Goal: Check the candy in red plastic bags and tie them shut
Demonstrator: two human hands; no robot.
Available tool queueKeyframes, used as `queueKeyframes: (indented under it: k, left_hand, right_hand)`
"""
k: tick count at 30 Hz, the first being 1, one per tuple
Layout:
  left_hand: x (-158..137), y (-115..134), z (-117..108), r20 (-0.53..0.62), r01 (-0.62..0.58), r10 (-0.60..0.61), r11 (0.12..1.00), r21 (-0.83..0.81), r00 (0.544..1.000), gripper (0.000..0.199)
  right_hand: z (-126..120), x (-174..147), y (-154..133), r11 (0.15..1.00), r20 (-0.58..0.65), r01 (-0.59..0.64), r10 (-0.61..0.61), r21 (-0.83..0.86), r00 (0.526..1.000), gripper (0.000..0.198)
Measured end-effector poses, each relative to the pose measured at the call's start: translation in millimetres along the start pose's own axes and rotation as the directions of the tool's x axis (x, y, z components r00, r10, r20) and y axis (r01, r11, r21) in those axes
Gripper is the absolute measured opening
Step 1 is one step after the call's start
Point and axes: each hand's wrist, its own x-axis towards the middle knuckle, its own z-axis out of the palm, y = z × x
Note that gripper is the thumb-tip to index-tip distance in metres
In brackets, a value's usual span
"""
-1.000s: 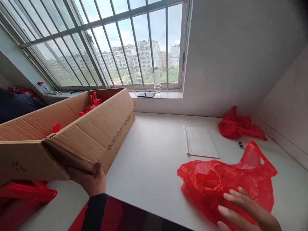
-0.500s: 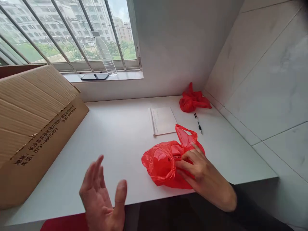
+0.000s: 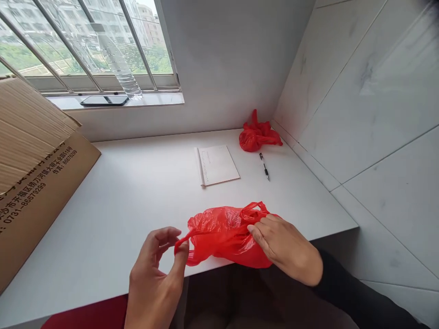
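A red plastic bag [image 3: 219, 233] lies at the front edge of the white table, bulging and crumpled, its contents hidden. My left hand [image 3: 159, 269] pinches a loop of the bag's handle between thumb and fingers at its left end. On the right side, my right hand [image 3: 286, 244] is closed on the gathered plastic, with a small handle loop standing up beyond the fingers. Behind the bag rests an open notebook [image 3: 219, 164], and a black-and-clear pen [image 3: 264, 167] lies to its right.
Another knotted red bag [image 3: 259, 136] sits in the back corner by the wall. A large cardboard box [image 3: 44, 155] stands on the left of the table [image 3: 144, 183]. On the window sill are a water bottle [image 3: 118, 64] and a phone [image 3: 104, 100].
My left hand, spread and apart from the bag before, has moved to it and taken hold of a handle. The bag's opening is now pulled sideways. The view has shifted right.
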Motion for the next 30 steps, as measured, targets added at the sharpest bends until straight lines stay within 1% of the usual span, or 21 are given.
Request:
queueKeyframes:
  k: [2, 3, 4, 5, 6, 7, 9, 10, 11, 12, 13, 15, 16, 18, 19, 21, 23, 24, 26, 28, 30]
  left_hand:
    - [-6.3, 7.0, -0.1, 0.139, 0.006, 0.002, 0.999, -0.052, 0.99, 0.031]
    - [-8.0, 10.4, -0.2, 0.218, 0.001, 0.02, 0.995, -0.097, 0.976, 0.03]
    - [-8.7, 13.2, -0.6, 0.286, -0.001, 0.045, 0.988, -0.152, 0.957, 0.028]
    - [-8.5, 14.9, -1.1, 0.333, 0.004, 0.068, 0.978, -0.211, 0.94, 0.026]
    - [-7.8, 15.4, -1.7, 0.363, 0.01, 0.091, 0.964, -0.267, 0.927, 0.024]
    - [-7.0, 14.6, -2.1, 0.374, 0.024, 0.104, 0.947, -0.322, 0.922, 0.021]
    - [-6.7, 10.5, -1.4, 0.358, 0.072, 0.092, 0.906, -0.418, 0.929, 0.017]
    - [-7.7, 7.9, 0.1, 0.348, 0.1, 0.075, 0.883, -0.458, 0.934, 0.018]
    - [-9.6, 5.8, 2.2, 0.336, 0.126, 0.057, 0.858, -0.497, 0.94, 0.02]
    - [-12.4, 4.4, 4.9, 0.32, 0.147, 0.037, 0.834, -0.531, 0.947, 0.026]
    - [-15.7, 4.1, 7.9, 0.297, 0.159, 0.017, 0.814, -0.559, 0.955, 0.033]
    - [-23.0, 7.1, 14.1, 0.242, 0.153, -0.008, 0.795, -0.587, 0.97, 0.049]
    - [-26.3, 10.0, 16.8, 0.219, 0.139, -0.009, 0.798, -0.586, 0.976, 0.054]
    - [-31.6, 16.5, 21.0, 0.184, 0.108, -0.003, 0.818, -0.565, 0.983, 0.061]
    - [-33.5, 19.3, 22.8, 0.174, 0.099, -0.003, 0.831, -0.547, 0.985, 0.064]
    - [-36.3, 22.0, 26.0, 0.164, 0.097, -0.016, 0.862, -0.498, 0.986, 0.069]
    - [-38.7, 21.1, 29.5, 0.158, 0.091, -0.021, 0.887, -0.452, 0.987, 0.068]
    - [-39.8, 19.8, 31.3, 0.158, 0.085, -0.017, 0.896, -0.436, 0.987, 0.066]
    - [-41.9, 16.6, 34.0, 0.156, 0.065, 0.002, 0.902, -0.426, 0.988, 0.06]
    - [-43.0, 14.2, 34.8, 0.152, 0.049, 0.019, 0.902, -0.428, 0.988, 0.058]
    - [-43.0, 13.0, 33.4, 0.136, 0.038, 0.023, 0.903, -0.428, 0.99, 0.059]
  right_hand:
    - [1.3, 4.2, 2.0, 0.999, -0.017, -0.033, 0.032, -0.043, 0.999, 0.04]
    - [1.2, 6.4, 2.7, 0.997, -0.041, -0.057, 0.055, -0.059, 0.998, 0.033]
    - [0.2, 8.5, 3.2, 0.994, -0.072, -0.079, 0.074, -0.07, 0.995, 0.035]
    - [-1.8, 10.1, 3.3, 0.992, -0.108, -0.097, 0.088, -0.077, 0.99, 0.044]
    - [-4.7, 11.3, 2.8, 0.992, -0.142, -0.104, 0.093, -0.074, 0.986, 0.052]
    - [-8.3, 12.2, 1.5, 0.993, -0.174, -0.097, 0.085, -0.063, 0.981, 0.055]
    - [-15.8, 12.9, -3.3, 0.999, -0.222, -0.032, 0.024, -0.033, 0.975, 0.05]
    - [-18.9, 13.0, -6.3, 0.999, -0.217, 0.025, -0.03, -0.027, 0.976, 0.043]
    - [-21.1, 13.2, -9.4, 0.996, -0.186, 0.083, -0.087, -0.028, 0.979, 0.037]
    - [-22.2, 13.4, -11.9, 0.992, -0.129, 0.123, -0.127, -0.04, 0.983, 0.033]
    - [-22.2, 13.9, -13.4, 0.989, -0.059, 0.136, -0.139, -0.061, 0.988, 0.031]
    - [-19.3, 15.0, -12.5, 0.99, 0.053, 0.09, -0.085, -0.111, 0.995, 0.03]
    - [-16.8, 15.5, -10.1, 0.99, 0.078, 0.051, -0.041, -0.134, 0.996, 0.029]
    - [-11.4, 16.0, -2.3, 0.988, 0.083, 0.008, 0.005, -0.156, 0.997, 0.035]
    - [-8.9, 16.0, 2.1, 0.987, 0.081, 0.005, 0.008, -0.158, 0.997, 0.042]
    - [-4.7, 15.9, 10.0, 0.987, 0.087, 0.013, 0.001, -0.162, 0.996, 0.058]
    - [-1.9, 16.7, 15.1, 0.987, 0.088, 0.039, -0.025, -0.156, 0.996, 0.065]
    - [-0.9, 17.7, 16.5, 0.987, 0.085, 0.048, -0.035, -0.152, 0.996, 0.063]
    - [-0.3, 21.2, 17.2, 0.988, 0.064, 0.037, -0.028, -0.15, 0.998, 0.05]
    - [-1.6, 25.0, 16.1, 0.986, 0.029, -0.023, 0.028, -0.167, 0.999, 0.038]
    - [-4.2, 26.5, 14.0, 0.978, -0.014, -0.088, 0.087, -0.188, 0.996, 0.039]
